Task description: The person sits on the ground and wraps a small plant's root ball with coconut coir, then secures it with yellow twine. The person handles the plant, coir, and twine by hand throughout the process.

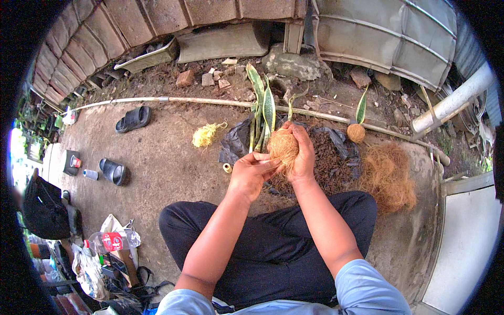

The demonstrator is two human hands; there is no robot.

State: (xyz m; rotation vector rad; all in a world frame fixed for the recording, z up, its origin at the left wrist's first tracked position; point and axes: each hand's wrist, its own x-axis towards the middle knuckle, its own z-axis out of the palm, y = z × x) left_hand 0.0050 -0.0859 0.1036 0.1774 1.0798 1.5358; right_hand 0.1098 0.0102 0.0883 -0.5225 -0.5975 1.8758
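A round ball wrapped in brown coconut fibre (pixel 282 146) is held above the ground in front of me. My right hand (pixel 304 151) cups its right side and top. Thumb and fingers of my left hand (pixel 252 171) pinch at its lower left; any thread there is too fine to make out. A thin curled leaf (pixel 291 104) rises just above the ball. Behind the hands stand tall variegated snake plant leaves (pixel 258 106). Dark soil (pixel 330 157) lies on black plastic (pixel 234 139) beyond my knees. A small thread spool (pixel 227 168) is left of my left hand.
Loose coconut fibre (pixel 388 177) is heaped at right, near another fibre ball (pixel 356 133) with one leaf. Yellow raffia-like string (pixel 206 136) lies left. Black sandals (pixel 134 119), a plastic bottle (pixel 114 241) and bags are farther left. A long pole (pixel 208 101) crosses the ground ahead.
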